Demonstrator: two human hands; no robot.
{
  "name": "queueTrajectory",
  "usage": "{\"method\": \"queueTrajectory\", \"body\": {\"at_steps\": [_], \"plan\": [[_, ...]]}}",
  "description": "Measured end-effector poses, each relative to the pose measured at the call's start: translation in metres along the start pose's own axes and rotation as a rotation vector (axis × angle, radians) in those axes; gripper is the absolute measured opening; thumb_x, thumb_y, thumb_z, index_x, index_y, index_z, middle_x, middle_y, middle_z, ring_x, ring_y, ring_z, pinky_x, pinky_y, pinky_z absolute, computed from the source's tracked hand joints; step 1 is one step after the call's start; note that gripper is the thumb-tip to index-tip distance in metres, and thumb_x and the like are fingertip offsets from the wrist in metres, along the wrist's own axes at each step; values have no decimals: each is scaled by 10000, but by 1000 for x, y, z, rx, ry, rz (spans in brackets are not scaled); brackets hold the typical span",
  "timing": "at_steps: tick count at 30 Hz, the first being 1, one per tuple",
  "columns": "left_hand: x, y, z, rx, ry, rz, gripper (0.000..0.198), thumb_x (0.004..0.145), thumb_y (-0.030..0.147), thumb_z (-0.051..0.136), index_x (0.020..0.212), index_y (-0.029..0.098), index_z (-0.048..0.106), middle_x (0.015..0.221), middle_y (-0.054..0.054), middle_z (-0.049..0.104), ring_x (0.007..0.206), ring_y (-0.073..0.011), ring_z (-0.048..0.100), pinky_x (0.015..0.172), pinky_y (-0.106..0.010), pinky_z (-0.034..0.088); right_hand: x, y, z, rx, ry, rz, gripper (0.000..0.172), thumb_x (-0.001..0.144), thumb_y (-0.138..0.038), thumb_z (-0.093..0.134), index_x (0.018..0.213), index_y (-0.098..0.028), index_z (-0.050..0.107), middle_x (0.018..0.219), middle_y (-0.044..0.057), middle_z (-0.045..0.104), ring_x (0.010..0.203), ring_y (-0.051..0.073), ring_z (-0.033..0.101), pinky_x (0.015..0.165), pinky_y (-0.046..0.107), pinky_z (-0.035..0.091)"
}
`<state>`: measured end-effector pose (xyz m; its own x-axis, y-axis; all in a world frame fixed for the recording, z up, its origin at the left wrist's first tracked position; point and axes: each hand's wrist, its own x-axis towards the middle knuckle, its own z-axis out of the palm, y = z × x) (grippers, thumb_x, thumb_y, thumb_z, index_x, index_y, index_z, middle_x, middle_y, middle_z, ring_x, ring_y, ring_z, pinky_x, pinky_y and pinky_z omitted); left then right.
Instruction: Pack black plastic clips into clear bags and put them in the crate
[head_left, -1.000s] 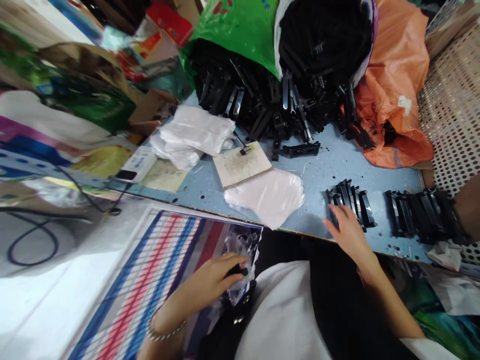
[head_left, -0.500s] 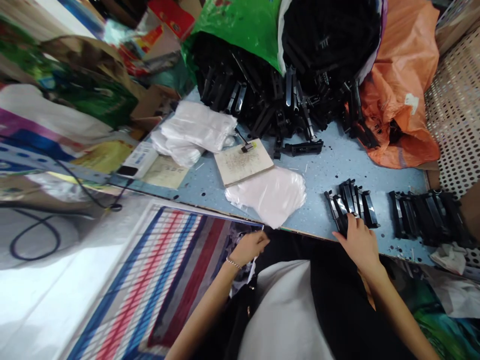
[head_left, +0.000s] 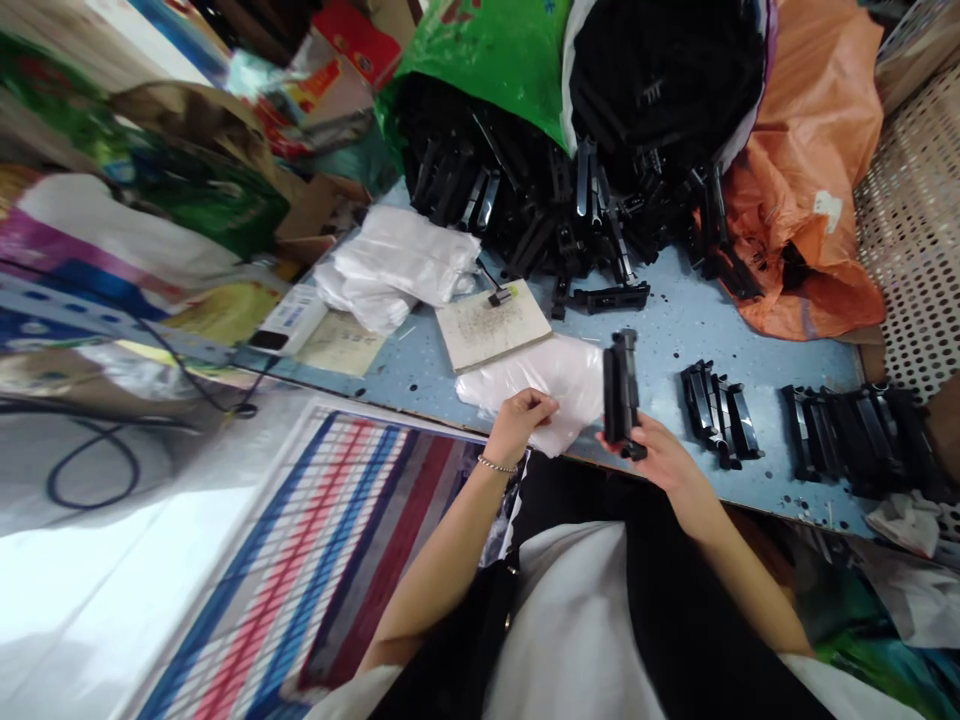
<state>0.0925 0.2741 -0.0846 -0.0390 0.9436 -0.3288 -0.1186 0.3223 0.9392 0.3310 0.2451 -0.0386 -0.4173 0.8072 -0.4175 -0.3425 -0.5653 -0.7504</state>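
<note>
Can read no text. Can see only tiny print (head_left: 292, 313) on the white box (head_left: 301, 302), red marks (head_left: 460, 10) on the green bag (head_left: 502, 65).

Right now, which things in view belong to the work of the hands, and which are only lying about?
Likely in the work:
black parts in the right hand
plastic pile by the left hand

Seemingly only lying about:
striped mat
black cable

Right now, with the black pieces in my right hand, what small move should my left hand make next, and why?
Perhaps pinch the top layer of the pale plastic pile with your left hand: its curled fingers appear over that pile, though I cannot tell whether they already hold plastic, while your right hand is occupied with the black pieces.
</note>
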Motion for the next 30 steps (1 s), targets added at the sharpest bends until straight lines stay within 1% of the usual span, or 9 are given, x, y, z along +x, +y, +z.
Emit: {"method": "queueTrajectory", "body": {"at_steps": [4, 8, 11, 14, 17, 21, 23, 26, 30], "plan": [[-7, 5, 9, -32, 43, 101, 401, 622, 294, 747, 789, 186, 398, 717, 22, 583, 641, -107, 565, 626, -235, 449, 46, 5, 33, 112, -113, 88, 407, 647, -381, 831, 949, -139, 707, 924, 82, 718, 843, 201, 673, 790, 321, 553], [-10, 10, 7, 47, 70, 203, 432, 654, 301, 765, 741, 189, 358, 720, 16, 587, 682, -111, 578, 683, -249, 473, 59, 6, 26, 130, -63, 33, 360, 669, -371, 827, 900, -114, 727, 899, 92, 720, 817, 188, 672, 765, 300, 558], [-10, 12, 5, -25, 22, 212, 372, 687, 326, 763, 772, 178, 434, 777, -11, 628, 726, -128, 599, 715, -268, 483, 49, 1, 12, 125, -46, 13, 395, 663, -383, 836, 937, -117, 735, 932, 104, 726, 844, 197, 679, 776, 302, 552], [-8, 13, 10, 196, -60, 312, 125, 765, 268, 664, 813, 162, 621, 859, -49, 666, 798, -149, 610, 780, -297, 480, 37, -7, 4, 62, -54, 4, 378, 668, -399, 830, 914, -126, 739, 912, 104, 726, 827, 194, 672, 768, 302, 546], [-6, 14, 16, 320, -127, 286, 161, 765, 272, 664, 861, 163, 733, 894, -71, 691, 813, -166, 616, 791, -305, 481, 34, -12, -1, -11, -69, -35, 353, 670, -405, 828, 870, -129, 737, 867, 95, 717, 771, 174, 655, 767, 300, 539], [-1, 17, 11, 78, 37, 163, 321, 721, 378, 749, 931, 135, 735, 855, -68, 690, 734, -146, 595, 701, -273, 494, 40, -15, -13, -17, -21, -74, 336, 684, -399, 826, 879, -140, 737, 881, 81, 708, 797, 174, 664, 767, 302, 539], [0, 16, 7, 149, 53, 262, 259, 761, 333, 715, 931, 140, 741, 876, -67, 679, 746, -138, 591, 722, -272, 505, 40, -16, -20, 16, 52, -95, 301, 688, -361, 830, 885, -156, 734, 902, 64, 706, 837, 182, 676, 771, 300, 546], [0, 11, 11, 442, -45, 475, 208, 828, 178, 589, 951, 156, 755, 1005, -84, 675, 835, -140, 615, 853, -305, 521, 21, -17, -26, 120, 119, -116, 307, 699, -348, 829, 922, -166, 724, 963, 56, 711, 871, 176, 685, 753, 257, 551], [0, 0, 30, 541, -121, 590, 446, 832, 89, 547, 1264, 158, 637, 1354, -145, 567, 689, -83, 574, 744, -292, 562, -34, -3, -23, 321, -191, 6, 533, 749, -464, 763, 1163, -142, 666, 1052, 104, 706, 828, 164, 681, 710, 241, 560]]}}
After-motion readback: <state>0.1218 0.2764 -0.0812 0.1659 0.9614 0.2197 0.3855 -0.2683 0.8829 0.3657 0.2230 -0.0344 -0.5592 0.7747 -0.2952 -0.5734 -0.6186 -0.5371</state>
